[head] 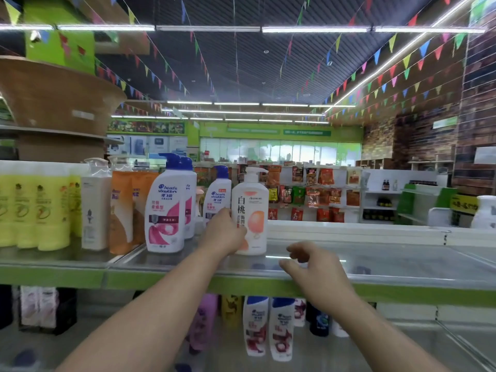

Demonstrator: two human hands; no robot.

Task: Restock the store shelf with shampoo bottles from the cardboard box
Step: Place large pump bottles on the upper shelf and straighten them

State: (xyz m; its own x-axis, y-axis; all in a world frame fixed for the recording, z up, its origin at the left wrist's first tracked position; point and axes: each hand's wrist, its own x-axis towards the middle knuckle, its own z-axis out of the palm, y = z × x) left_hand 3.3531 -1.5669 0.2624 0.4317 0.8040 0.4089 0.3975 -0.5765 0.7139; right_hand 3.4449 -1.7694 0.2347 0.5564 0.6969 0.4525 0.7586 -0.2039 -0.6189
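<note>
Shelf [375, 264]: peach bottle [255, 208] upright, pump rightward, left hand [224, 234] gripping.

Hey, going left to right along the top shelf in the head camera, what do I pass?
yellow bottles → cream pump bottle → orange refill pouches → Head & Shoulders bottle → left hand → white peach pump bottle → right hand
</note>
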